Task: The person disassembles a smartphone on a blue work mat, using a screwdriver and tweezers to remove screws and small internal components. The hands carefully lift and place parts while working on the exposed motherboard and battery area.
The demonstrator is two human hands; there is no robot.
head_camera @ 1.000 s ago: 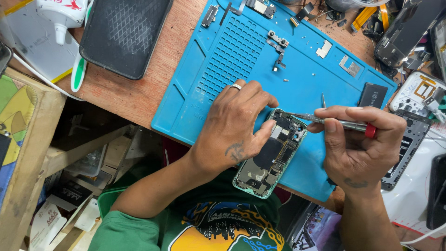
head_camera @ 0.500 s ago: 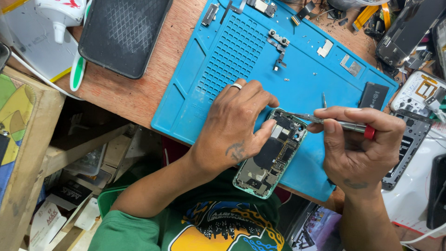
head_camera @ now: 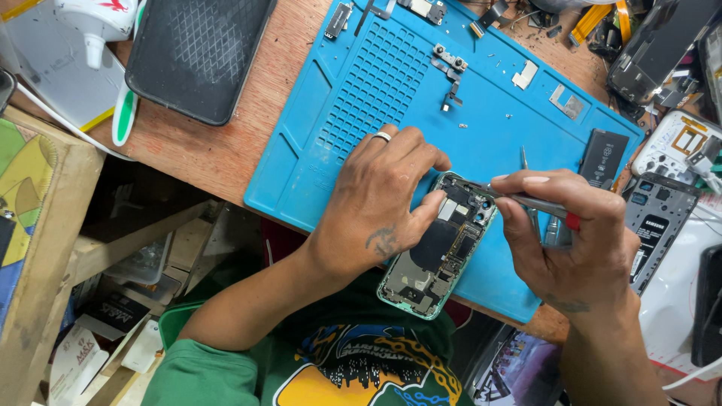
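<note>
Head view: at lower centre of the frame, the opened phone (head_camera: pixel 440 248) lies on the blue mat's (head_camera: pixel 481 120) near edge. The left hand (head_camera: pixel 383 199) presses it down, thumb on its inside. The right hand (head_camera: pixel 575 240) pinches a thin screwdriver (head_camera: pixel 530 201), tip at the phone's upper corner. A black battery (head_camera: pixel 604 156) lies right of them.

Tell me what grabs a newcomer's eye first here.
The opened phone, insides showing, lying at the near edge of the blue repair mat, mid-frame. The left hand steadies it while the right hand holds a slim metal tool to its top end. Small loose parts lie scattered farther up the mat.
</note>
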